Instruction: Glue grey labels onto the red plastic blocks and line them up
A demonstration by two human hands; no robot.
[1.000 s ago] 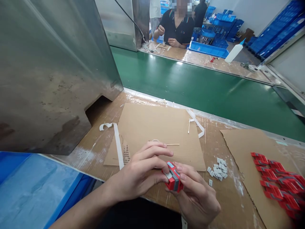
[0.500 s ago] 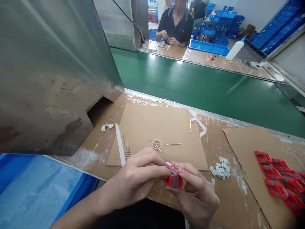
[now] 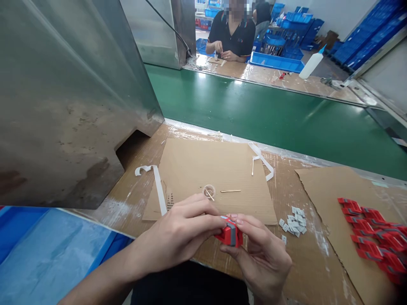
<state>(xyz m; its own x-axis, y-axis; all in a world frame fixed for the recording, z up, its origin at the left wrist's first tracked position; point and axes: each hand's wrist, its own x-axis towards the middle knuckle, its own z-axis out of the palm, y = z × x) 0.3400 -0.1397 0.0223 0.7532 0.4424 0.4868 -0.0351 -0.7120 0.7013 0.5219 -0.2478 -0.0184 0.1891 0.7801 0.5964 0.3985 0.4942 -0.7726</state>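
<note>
A small red part with a grey band (image 3: 232, 234) is held between my two hands, over the near edge of the cardboard sheet (image 3: 197, 165). My left hand (image 3: 187, 228) grips its left side, the fingers pressed together on its top. On the right side, my right hand (image 3: 262, 250) pinches it between thumb and fingers. Just beyond my hands stand a small clear cup (image 3: 209, 192) with a stick in it and a thin stick (image 3: 230, 191) lying on the cardboard. Small grey square pieces (image 3: 294, 222) lie in a pile to the right.
Several red parts (image 3: 372, 231) rest on another cardboard sheet (image 3: 321, 186) at the right. A metal housing (image 3: 70, 93) fills the left, above a blue bin (image 3: 47, 254). Beyond the green belt (image 3: 254, 114) sits a person (image 3: 233, 38), near a white bottle (image 3: 312, 65).
The red part has tilted slightly in my fingers, showing more of its near face. Both hands keep hold of it. The view has shifted a little.
</note>
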